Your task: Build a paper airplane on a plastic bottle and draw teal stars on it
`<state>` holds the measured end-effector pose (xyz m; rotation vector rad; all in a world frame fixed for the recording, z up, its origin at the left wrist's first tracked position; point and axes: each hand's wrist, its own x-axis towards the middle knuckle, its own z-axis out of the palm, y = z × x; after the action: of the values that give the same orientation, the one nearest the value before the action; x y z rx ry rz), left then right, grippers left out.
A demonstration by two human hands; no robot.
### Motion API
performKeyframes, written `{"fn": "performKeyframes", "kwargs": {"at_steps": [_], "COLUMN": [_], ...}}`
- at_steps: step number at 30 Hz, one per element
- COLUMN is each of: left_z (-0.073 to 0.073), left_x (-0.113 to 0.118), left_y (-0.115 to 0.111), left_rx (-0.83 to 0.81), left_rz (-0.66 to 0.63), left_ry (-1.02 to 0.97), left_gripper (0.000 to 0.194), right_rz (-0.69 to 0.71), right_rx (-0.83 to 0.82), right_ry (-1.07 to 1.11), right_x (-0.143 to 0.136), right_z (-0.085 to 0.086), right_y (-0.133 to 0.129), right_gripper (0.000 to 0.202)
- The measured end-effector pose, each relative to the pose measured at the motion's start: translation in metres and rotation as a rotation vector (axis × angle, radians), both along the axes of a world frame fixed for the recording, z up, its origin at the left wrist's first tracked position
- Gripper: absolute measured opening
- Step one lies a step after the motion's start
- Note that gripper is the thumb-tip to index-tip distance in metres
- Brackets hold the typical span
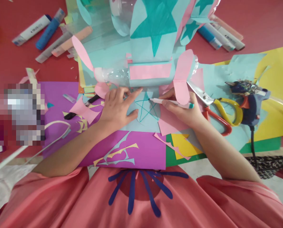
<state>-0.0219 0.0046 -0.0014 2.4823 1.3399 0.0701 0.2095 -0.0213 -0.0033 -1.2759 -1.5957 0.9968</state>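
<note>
My right hand [183, 110] is closed around a white marker [157, 101] with a teal end, its tip at the upper right of a star outline [141, 117]. The outline is drawn in teal on light blue paper [144, 126]. My left hand [116, 109] lies on the paper's left side, fingers spread, holding nothing. Just beyond both hands, a clear plastic bottle [115, 76] lies on its side, wrapped in light blue and pink paper with pink paper flaps. One pink flap [182, 90] partly covers my right hand's fingers. Behind it stands paper bearing a filled teal star [154, 25].
Scissors [205, 97] and a blue glue gun [252, 107] with a cord lie right of my right hand. Several markers [49, 30] are at the back left, more [223, 36] at the back right. Paper scraps [122, 152] cover the purple sheet [151, 148]. A white cable [53, 123] runs at left.
</note>
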Motion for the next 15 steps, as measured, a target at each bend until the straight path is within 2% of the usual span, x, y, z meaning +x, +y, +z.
{"fn": "performKeyframes", "kwargs": {"at_steps": [8, 12, 15], "left_z": [0.0016, 0.0016, 0.0009], "left_x": [-0.0002, -0.0015, -0.0031], "left_y": [-0.0007, -0.0010, -0.0009], "left_rx": [0.006, 0.031, 0.037], "left_rz": [-0.009, -0.023, -0.030], "left_ry": [0.019, 0.003, -0.007], "left_gripper": [0.059, 0.058, 0.058], "right_rz": [0.000, 0.058, 0.117], "right_rx": [-0.008, 0.032, 0.037], "right_ry": [0.047, 0.060, 0.072], "right_x": [-0.0013, 0.0009, 0.0004], "right_z": [0.0004, -0.0003, -0.0007], "right_y": [0.0000, -0.0008, -0.0035], "right_gripper": [0.007, 0.005, 0.013]}}
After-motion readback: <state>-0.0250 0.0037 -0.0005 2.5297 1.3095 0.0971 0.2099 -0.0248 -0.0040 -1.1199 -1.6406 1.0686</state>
